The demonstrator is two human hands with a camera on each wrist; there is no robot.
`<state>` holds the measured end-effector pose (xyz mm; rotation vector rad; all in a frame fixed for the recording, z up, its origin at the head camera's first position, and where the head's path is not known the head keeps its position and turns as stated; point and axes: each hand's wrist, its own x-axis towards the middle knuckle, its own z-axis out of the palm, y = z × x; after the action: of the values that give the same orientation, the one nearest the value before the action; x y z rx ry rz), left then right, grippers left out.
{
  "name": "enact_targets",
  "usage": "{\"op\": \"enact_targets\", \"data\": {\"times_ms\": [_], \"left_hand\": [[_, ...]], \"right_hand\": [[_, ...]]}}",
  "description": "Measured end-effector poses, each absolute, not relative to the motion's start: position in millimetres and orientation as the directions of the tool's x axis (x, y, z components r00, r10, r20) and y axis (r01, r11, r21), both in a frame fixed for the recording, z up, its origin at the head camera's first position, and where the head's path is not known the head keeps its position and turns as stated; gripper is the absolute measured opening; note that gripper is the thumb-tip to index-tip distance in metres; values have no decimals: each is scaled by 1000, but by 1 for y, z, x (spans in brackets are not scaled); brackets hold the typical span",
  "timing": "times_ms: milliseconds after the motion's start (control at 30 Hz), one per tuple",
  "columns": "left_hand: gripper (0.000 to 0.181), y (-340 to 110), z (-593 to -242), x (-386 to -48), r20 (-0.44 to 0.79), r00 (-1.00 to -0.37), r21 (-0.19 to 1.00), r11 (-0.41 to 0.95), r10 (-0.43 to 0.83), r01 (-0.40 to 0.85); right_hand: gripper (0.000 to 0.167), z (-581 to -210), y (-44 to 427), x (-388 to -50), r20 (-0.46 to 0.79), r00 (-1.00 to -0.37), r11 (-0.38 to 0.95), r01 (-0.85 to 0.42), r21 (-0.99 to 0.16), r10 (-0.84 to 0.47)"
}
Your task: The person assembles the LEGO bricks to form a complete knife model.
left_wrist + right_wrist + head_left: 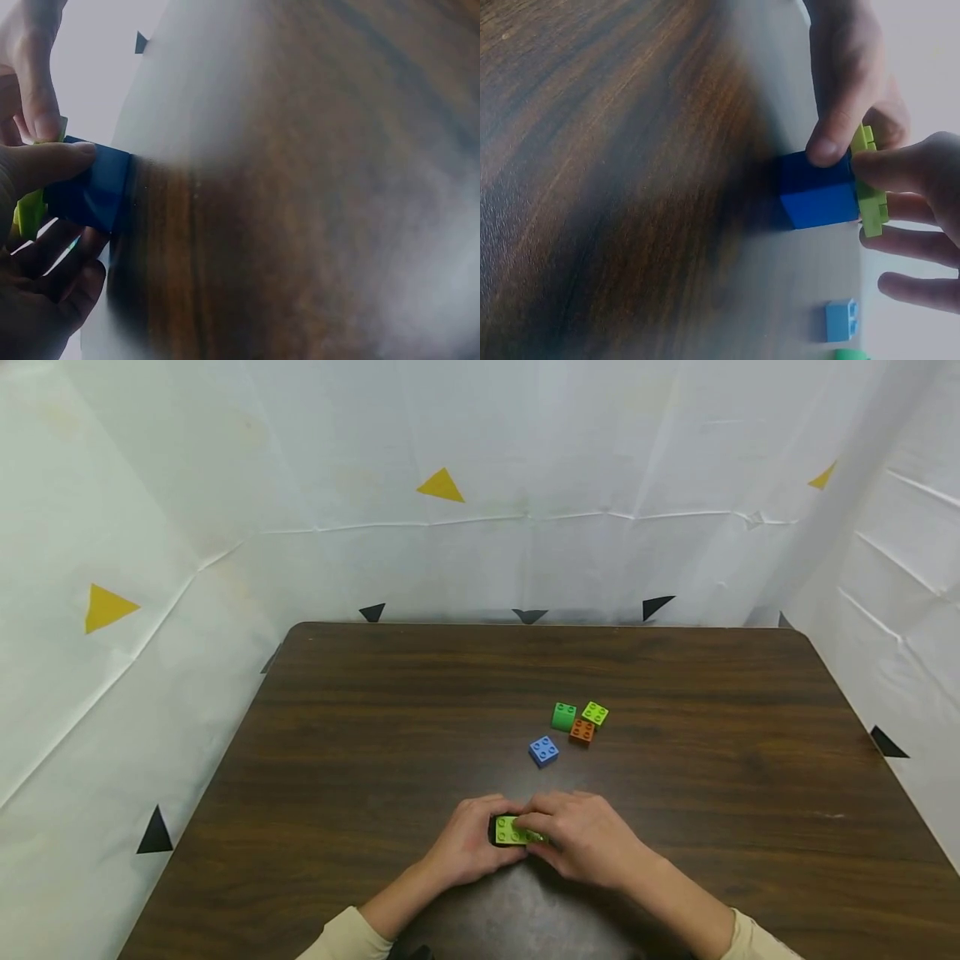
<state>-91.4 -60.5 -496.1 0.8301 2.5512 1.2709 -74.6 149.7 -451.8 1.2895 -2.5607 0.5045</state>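
A blue toy block (821, 202) stands on the table, topped by a thin lime-green studded brick (507, 831). My left hand (472, 842) grips the blue block, its thumb flat on the side nearest me in the left wrist view. From the right, my right hand (583, 837) pinches the lime-green brick between thumb and finger. Its other fingers reach past the far side in the right wrist view. The brick's right end is partly covered by the right fingers, and the blue block is mostly hidden from the head view.
Beyond the hands lie a small blue brick (543, 751), a green brick (564, 717), an orange-brown brick (582, 732) and another lime-green brick (596, 714). The dark wooden table (375, 718) is bordered by white sheeting (480, 435) with yellow and black triangles.
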Motion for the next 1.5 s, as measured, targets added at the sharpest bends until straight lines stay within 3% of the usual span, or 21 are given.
{"op": "enact_targets", "data": {"times_ms": [633, 1267, 1500], "left_hand": [[35, -60, -495, -93, 134, -815, 752, 478, 564, 455], [40, -60, -493, -94, 112, -815, 714, 524, 569, 464], [40, -59, -495, -94, 123, -812, 710, 521, 571, 474]], "right_hand": [[31, -446, 148, -69, 213, -707, 627, -701, -339, -674], [34, -442, 151, -69, 173, -726, 651, -678, -342, -665], [33, -446, 152, -66, 219, -717, 643, -693, -326, -662]]}}
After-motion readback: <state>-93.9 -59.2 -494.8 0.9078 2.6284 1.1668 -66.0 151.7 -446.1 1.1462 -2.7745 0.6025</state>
